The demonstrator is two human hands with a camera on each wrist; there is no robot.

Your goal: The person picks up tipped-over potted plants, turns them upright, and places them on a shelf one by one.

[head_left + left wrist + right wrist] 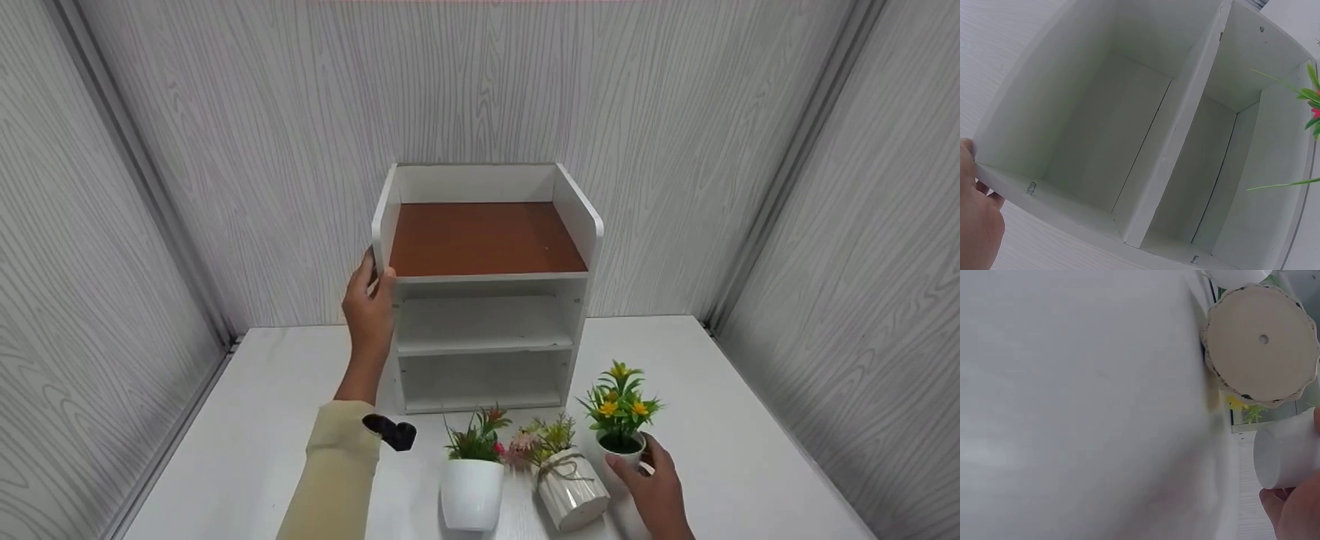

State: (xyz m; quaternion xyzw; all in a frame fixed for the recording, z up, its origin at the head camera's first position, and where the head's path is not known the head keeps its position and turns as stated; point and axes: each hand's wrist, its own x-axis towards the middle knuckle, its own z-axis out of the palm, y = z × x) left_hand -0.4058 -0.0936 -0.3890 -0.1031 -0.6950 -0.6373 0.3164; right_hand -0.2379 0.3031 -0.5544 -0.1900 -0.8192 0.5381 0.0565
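A small white shelf unit (487,350) with a brown top board (480,240) stands against the back wall. My left hand (367,311) grips the front edge of its left side panel (381,225), thumb at the front and fingers along the outer face. At the lower right, my right hand (656,484) holds a small white pot of yellow artificial flowers (620,412) between thumb and fingers. In the right wrist view, the smooth underside and side of this pot (1289,453) face the camera, the plant hidden behind.
A taller white pot (472,495) with red flowers stands before the unit. Next to it, a ribbed cream pot (574,495) tied with twine leans tilted, its pink and yellow-green flowers towards the shelves. Wood-grain panels (112,262) enclose the white table (247,427) on three sides.
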